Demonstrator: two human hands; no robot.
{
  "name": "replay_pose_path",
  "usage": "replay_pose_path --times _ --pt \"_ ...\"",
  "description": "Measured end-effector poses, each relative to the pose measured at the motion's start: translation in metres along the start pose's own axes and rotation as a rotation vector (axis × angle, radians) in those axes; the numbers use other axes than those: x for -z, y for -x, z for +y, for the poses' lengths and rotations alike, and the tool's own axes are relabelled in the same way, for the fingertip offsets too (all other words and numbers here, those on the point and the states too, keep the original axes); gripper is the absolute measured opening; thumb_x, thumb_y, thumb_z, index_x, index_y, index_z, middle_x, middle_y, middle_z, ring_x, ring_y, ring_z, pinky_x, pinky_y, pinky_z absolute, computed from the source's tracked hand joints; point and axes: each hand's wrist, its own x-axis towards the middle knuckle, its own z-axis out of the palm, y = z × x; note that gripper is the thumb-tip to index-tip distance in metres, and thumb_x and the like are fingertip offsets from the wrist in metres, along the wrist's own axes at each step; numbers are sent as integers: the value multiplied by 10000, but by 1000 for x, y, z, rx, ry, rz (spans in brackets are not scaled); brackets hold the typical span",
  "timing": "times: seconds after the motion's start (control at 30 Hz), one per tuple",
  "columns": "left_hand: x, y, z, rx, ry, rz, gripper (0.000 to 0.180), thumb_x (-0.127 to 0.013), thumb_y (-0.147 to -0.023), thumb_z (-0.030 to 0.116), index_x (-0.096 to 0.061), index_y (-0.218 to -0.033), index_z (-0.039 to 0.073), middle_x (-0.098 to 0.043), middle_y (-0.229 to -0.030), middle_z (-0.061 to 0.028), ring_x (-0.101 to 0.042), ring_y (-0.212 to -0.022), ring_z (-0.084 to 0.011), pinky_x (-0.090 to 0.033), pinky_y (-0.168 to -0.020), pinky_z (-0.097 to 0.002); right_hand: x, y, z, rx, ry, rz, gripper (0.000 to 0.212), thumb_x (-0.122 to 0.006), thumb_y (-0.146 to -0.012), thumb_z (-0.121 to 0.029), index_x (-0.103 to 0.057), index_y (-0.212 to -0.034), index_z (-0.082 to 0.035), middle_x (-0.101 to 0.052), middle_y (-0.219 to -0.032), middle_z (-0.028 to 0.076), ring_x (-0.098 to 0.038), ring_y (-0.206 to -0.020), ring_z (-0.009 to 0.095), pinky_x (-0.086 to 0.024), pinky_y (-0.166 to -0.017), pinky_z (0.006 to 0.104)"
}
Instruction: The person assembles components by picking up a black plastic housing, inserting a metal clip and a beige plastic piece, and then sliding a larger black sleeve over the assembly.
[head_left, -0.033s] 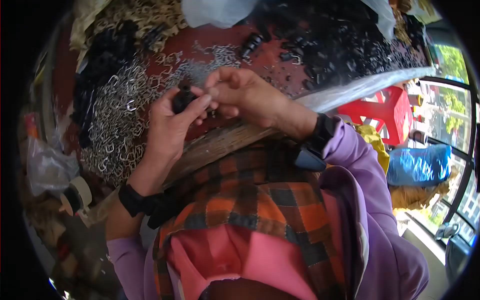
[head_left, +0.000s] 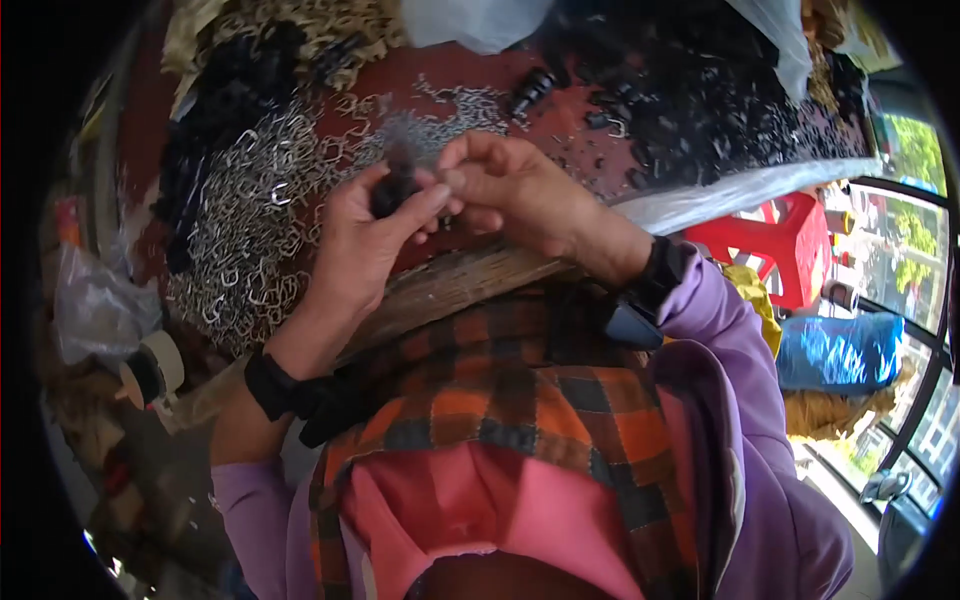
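Note:
My left hand (head_left: 365, 232) is closed round a small black fitting (head_left: 393, 196), roughly cylindrical and partly covered by the fingers. Close against it, my right hand (head_left: 530, 200) pinches with thumb and forefinger at the fitting's side; whatever sits in that pinch is too small to make out. Both hands are over the near side of a dark red tabletop (head_left: 385, 82). To their left spreads a heap of U-shaped metal clips (head_left: 245, 215). Just beyond the hands lie tiny silver pieces (head_left: 465, 110). A larger black fitting (head_left: 533, 92) rests farther back.
Many small black parts (head_left: 690, 115) cover the back right; a black pile (head_left: 235, 75) lies back left. A worn wooden edge (head_left: 455, 285) and clear plastic sheeting (head_left: 745, 190) border the table. A red stool (head_left: 800, 250) and blue wrapped bundle (head_left: 840, 352) stand right; a tape roll (head_left: 160, 366) sits left.
The whole view has shifted slightly, so the table and hands appear a little farther right. Both hands keep about the same grip.

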Motion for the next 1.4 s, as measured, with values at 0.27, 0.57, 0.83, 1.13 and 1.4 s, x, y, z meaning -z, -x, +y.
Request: replay_pose_path --times 0.27,0.57,0.83,1.13,1.4 --pt "15 1 -7 -50 53 -33 100 -577 -744 91 -531 -793 17 -537 -647 -17 -465 -539 -55 -375 -493 -170 -9 -4 -3 -48 63 39 98 -521 -789 -94 -490 -871 -47 -507 -717 12 -406 -507 52 -331 -464 156" --pt "17 0 -16 103 97 -8 104 -577 -752 123 -520 -765 38 -493 -619 7 -455 -526 -58 -354 -451 -167 -19 0 -7 86 568 94 153 -560 -744 -36 -475 -870 -35 -515 -748 6 -471 -605 57 -384 -534 173" --pt "19 -1 -17 129 92 -5 104 -571 -758 136 -506 -746 57 -486 -621 16 -448 -522 -54 -338 -438 -168 -20 1 -8 221 1038 132 174 -565 -736 -51 -454 -865 -15 -507 -737 1 -467 -630 46 -384 -559 174" --pt "17 0 -9 114 247 -12 111 -552 -775 160 -505 -746 64 -482 -631 18 -439 -530 -54 -332 -458 -174 -13 0 -11 281 1090 145 145 -553 -761 -93 -482 -844 2 -486 -708 23 -457 -601 73 -371 -537 207" --pt "14 2 -6 125 256 -50 116 -542 -783 160 -502 -747 57 -475 -624 18 -439 -538 -57 -333 -454 -178 -19 4 -7 464 1167 78 86 -585 -721 -61 -529 -738 2 -462 -644 53 -457 -547 143 -368 -488 257"
